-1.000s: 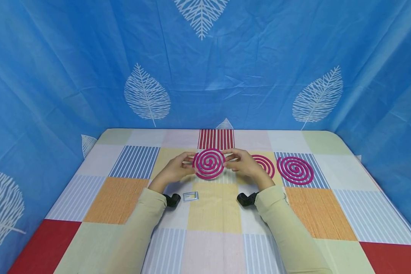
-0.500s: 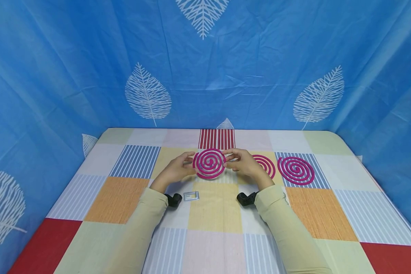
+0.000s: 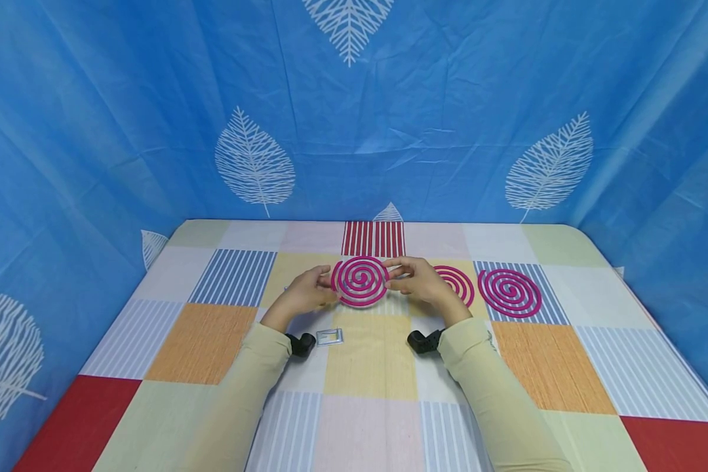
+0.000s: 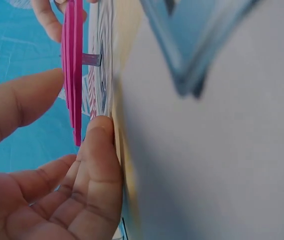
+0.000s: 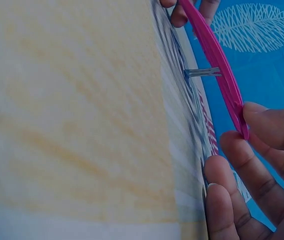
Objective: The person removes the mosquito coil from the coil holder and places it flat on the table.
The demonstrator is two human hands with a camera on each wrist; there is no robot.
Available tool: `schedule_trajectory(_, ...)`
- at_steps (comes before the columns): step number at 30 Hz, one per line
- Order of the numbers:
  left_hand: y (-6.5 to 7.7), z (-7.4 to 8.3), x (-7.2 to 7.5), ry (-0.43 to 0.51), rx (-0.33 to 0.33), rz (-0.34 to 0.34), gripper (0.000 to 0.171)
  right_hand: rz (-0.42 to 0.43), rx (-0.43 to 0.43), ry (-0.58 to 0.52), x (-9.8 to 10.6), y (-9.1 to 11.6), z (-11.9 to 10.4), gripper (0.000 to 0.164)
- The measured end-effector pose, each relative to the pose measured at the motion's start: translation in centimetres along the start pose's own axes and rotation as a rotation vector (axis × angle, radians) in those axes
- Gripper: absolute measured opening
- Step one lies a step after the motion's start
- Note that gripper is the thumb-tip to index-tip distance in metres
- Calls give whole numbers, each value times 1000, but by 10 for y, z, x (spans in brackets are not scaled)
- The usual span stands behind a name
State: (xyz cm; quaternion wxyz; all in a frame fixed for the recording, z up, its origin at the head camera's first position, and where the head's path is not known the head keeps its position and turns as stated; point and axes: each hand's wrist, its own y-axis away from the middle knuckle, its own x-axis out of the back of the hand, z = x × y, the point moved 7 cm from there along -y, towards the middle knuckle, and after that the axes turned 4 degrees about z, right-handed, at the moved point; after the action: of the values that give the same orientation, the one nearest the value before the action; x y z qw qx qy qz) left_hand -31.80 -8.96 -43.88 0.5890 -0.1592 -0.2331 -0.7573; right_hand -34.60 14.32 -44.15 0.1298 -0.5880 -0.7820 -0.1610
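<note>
A magenta mosquito coil (image 3: 361, 282) sits level on the upright tab of a metal stand (image 5: 201, 73), just above the tablecloth. My right hand (image 3: 415, 280) pinches the coil's right rim between thumb and forefinger. On the opposite side my left hand (image 3: 304, 292) has its fingers loosely bent and slightly spread. In the left wrist view its thumb (image 4: 37, 95) comes right up to the coil's edge, while its other fingers lie low near the cloth. A flat metal coil stand (image 3: 330, 337) lies nearer me.
A second mosquito coil (image 3: 455, 286) lies partly hidden behind my right hand, and a third coil (image 3: 510, 293) lies farther right. The patchwork tablecloth (image 3: 370, 360) runs back to a blue leaf-print curtain (image 3: 354, 131). A small bluish bit (image 3: 286, 288) shows beside my left hand.
My left hand has shifted slightly back from the coil's left rim, and a small bluish bit now shows beside it. The coil and right hand stay nearly where they were.
</note>
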Motion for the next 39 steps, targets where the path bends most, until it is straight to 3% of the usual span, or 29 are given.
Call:
schedule_trajectory(8,0,0,-4,65,-7,-36,74,-6,12,14,0,-2,2,47)
schedule_trajectory(25,-1,-2,-5,56,20,-35,76,-30,19,16,-1,-2,1,65)
schedule_trajectory(39,-2,0,-3,35,6,-22,76,-40,29,-4,0,-2,-2,68)
